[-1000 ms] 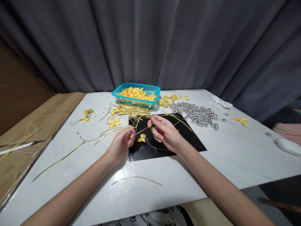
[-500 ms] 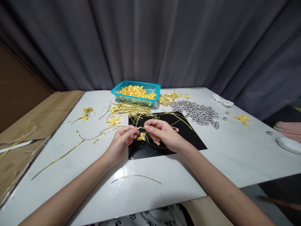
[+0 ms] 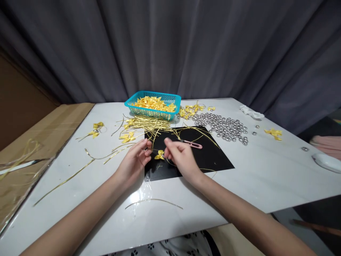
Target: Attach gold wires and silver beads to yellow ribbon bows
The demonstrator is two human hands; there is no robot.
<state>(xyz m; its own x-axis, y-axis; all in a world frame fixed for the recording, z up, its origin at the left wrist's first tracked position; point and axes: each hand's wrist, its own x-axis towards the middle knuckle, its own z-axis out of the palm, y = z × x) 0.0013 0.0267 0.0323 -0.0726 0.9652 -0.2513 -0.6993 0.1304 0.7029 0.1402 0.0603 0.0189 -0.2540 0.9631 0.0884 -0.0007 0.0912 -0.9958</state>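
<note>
Left hand: the left hand (image 3: 134,160) hangs over the near-left edge of the black mat (image 3: 213,158), fingers curled in and fingertips pinched together; a thin gold wire (image 3: 157,149) seems to run from them, though it is too fine to be sure.
Right hand: the right hand (image 3: 179,156) is just across from it, fingers bunched and drawn together at the tips beside the bow; whether it grips the wire I cannot tell.
Yellow bow: a small yellow ribbon bow (image 3: 160,155) sits between the two hands, low over the mat, close to both sets of fingertips.
Mat: it lies flat in the middle of the white surface (image 3: 266,177), and a pink clip-like tool (image 3: 193,144) rests on it just beyond the right hand.
Basket: a teal basket (image 3: 153,105) full of yellow bows stands at the far side, well apart from the hands.
Wire pile: loose gold wires (image 3: 149,126) spread in front of the basket and onto the mat's far corner.
Beads: a scatter of silver beads (image 3: 225,128) lies to the right of the basket.
Stray pieces: a bent wire (image 3: 154,202) lies near the front edge, and more bows (image 3: 97,129) lie out to the left.
</note>
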